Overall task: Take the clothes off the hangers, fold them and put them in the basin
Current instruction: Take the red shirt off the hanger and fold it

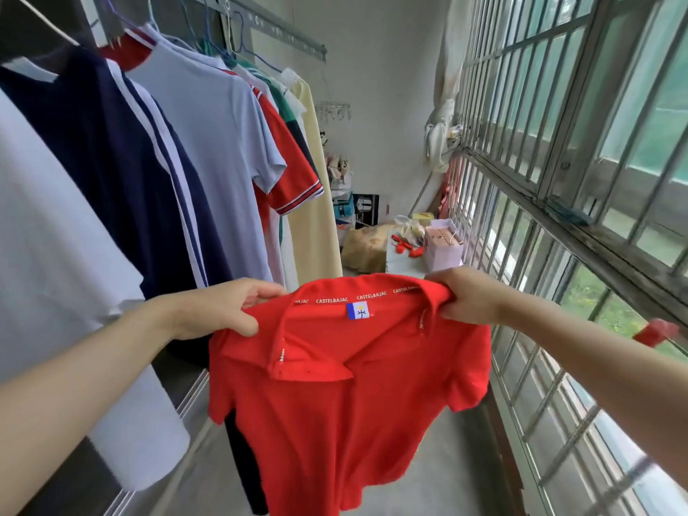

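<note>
We are holding the red polo shirt (pixel 346 385) free of any hanger at 6 o'clock, left hand (pixel 219 310) and right hand (pixel 469 299) curling fingers (pixel 262 290) round a shoulder each. Folding is likely not yet starting; no basin is showing. At 10 o'clock the navy shirt (pixel 111 162), pale blue polo (pixel 208 143) and more are hanging. The window grille (pixel 558 143) is crowding us at 3 o'clock.

Narrow balcony corridor: grey concrete floor (pixel 439 478), plain white far wall (pixel 379 106), barred metal window grille (pixel 558 106) along the whole right side, daylight and green foliage behind it. Metal rail (pixel 275 30) fixed high on the left. Far end cluttered: pale paper bag (pixel 443 249), tan sack (pixel 365 249), dark box (pixel 364 208), white cloth (pixel 439 132) knotted at the bars.
</note>
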Tool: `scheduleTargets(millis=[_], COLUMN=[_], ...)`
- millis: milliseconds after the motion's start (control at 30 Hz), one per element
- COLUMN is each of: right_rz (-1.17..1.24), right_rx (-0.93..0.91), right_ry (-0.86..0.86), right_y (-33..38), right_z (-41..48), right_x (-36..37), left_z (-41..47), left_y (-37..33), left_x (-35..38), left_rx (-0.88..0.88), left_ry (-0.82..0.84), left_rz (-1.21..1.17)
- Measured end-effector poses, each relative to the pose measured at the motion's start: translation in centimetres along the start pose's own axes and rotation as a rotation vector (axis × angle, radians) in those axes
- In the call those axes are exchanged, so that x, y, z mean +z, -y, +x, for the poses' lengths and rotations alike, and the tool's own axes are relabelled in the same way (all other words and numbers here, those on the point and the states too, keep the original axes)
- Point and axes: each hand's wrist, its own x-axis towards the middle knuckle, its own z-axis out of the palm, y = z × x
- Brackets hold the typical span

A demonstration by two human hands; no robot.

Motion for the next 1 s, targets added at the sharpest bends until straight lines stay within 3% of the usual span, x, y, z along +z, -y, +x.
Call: scheduleTargets(millis=[200,233,300,367,433,700,800,1000], right_rz=[0.167,0.165,0.123,0.065,0.049,0.056,0.094,0.333], right_rx=[0.070,0.077,0.101,0.096,0.075,0.161,0.233,0.397], right_ry=[-0.101,-0.129,-0.155,-0.133,-0.103,-0.143,-0.173,-0.051], right_y=[0.0,0.0,-0.1,0.1,0.4,0.7,0.4,-0.6], right_z=[0.0,0.0,0.2,0.6,0.9,1.2,1.0,1.0], right_x=[-0.8,-0.5,-0.1,0.4,1.0,1.0,1.2,2.3], left_z=[1.0,1.4,2.9,4.4,5.4,6.5,6.5,6.7], left_y=[0.0,0.3,1.2,2.4,3.1,4.5,4.8,4.8], left_x=[-2.6,-2.7,-2.2,-2.0,-1.9,-0.8,-0.8,0.1], left_rx=[0.084,0.058,-0.021,-0.067,-0.079,-0.111,-0.138,-0.162], left_ry=[-0.024,-0.030,-0.124,-0.363,-0.575,-0.822,-0.821,-0.783], left_rz=[-0.327,-0.268,0.099,0.443,0.582,0.760,0.721,0.514])
